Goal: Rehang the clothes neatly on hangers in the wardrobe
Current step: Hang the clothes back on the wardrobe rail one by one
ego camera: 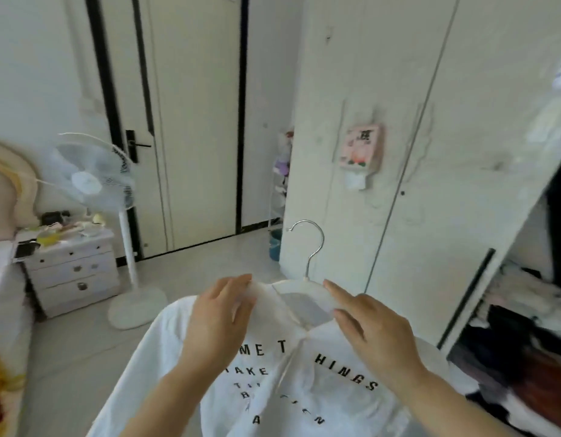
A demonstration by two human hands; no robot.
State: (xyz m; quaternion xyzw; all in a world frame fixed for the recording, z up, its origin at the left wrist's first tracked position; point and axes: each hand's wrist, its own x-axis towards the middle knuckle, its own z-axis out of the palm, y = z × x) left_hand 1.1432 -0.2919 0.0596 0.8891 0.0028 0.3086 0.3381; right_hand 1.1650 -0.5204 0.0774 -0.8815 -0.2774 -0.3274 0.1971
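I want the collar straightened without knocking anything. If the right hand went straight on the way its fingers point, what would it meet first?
Most likely the white hanger, near the base of its metal hook; the right hand has its fingertips almost on it.

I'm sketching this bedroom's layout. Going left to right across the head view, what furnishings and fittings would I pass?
White chest of drawers → door → metal hanger hook → pink box stuck on the wardrobe panel → open wardrobe compartment with clothes inside.
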